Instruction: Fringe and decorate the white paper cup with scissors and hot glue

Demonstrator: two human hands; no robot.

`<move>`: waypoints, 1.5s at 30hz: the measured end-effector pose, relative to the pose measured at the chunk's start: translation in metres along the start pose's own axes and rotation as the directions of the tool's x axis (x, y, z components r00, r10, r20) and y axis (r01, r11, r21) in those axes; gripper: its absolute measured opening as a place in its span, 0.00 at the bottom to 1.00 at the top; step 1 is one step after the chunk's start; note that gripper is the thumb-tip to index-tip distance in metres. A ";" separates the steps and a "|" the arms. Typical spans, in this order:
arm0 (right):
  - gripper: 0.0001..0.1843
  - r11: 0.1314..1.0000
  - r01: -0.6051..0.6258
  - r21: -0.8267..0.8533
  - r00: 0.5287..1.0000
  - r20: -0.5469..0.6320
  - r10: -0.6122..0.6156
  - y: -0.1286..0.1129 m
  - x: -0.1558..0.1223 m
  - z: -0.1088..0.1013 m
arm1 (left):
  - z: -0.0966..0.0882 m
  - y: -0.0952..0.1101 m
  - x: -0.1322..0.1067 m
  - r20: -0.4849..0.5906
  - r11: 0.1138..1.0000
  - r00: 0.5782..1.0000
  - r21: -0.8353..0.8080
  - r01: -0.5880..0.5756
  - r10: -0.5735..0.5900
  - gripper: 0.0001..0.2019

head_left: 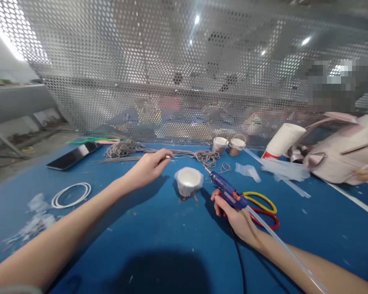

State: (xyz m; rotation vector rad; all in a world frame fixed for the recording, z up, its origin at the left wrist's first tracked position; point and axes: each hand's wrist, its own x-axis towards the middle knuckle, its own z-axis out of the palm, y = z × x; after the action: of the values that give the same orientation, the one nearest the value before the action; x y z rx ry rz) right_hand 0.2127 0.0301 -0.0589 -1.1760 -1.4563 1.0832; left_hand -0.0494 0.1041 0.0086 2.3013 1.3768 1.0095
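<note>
My right hand (237, 218) is wrapped round a blue hot glue gun (227, 188), its nozzle pointing up and left. A long clear glue stick (283, 245) sticks out of the gun's back. Just left of the nozzle, a small white paper cup (189, 182) with a wrapped side stands upright on the blue table. My left hand (151, 167) hovers left of the cup, fingers bent together in a pinch. A thin pale strand shows by its fingertips; whether they grip it is unclear. Behind that hand lie grey cords (124, 149) and a looser coil (206, 157).
Two small cups (220, 145) stand at the back, near stacked paper cups (283, 141) and a pale bag (349, 151). Yellow-and-red-handled scissors (274, 220) lie beside my right wrist. A phone (75, 156), a white cord ring (58, 200) and scraps lie left. Perforated metal (171, 81) rises behind.
</note>
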 end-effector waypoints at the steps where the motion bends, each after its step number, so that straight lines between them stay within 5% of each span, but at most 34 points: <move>1: 0.19 1.000 0.003 0.000 1.000 -0.006 -0.003 0.002 0.000 0.000 | -0.001 0.001 0.000 0.030 1.000 0.999 -0.021 -0.017 0.017 0.12; 10: 0.15 0.998 0.058 0.008 0.998 -0.010 -0.058 0.018 -0.001 -0.003 | 0.011 0.018 -0.006 0.304 0.946 0.906 -0.227 -0.232 0.296 0.09; 17: 0.15 0.998 0.065 -0.023 0.998 -0.002 -0.065 0.011 -0.002 -0.002 | 0.025 0.016 -0.010 0.184 0.980 0.967 -0.130 -0.153 0.175 0.07; 23: 0.16 0.998 0.054 -0.014 0.999 0.003 -0.054 0.012 -0.002 -0.002 | 0.024 0.013 -0.007 0.189 0.981 0.963 -0.067 -0.182 0.191 0.14; 37: 0.18 1.000 0.017 -0.026 1.000 0.013 -0.016 0.007 -0.002 0.002 | 0.017 0.002 -0.001 0.039 0.979 0.980 -0.070 -0.190 0.193 0.12; 45: 0.10 1.000 0.007 -0.006 0.999 0.042 -0.007 -0.009 0.000 0.005 | 0.013 0.002 -0.002 0.027 0.980 0.980 -0.040 -0.197 0.198 0.11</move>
State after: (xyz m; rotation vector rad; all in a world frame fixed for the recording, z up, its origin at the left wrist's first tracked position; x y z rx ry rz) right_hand 0.2058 0.0282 -0.0506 -1.1576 -1.4963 1.1052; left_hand -0.0401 0.1034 -0.0005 2.4531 1.1247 1.0421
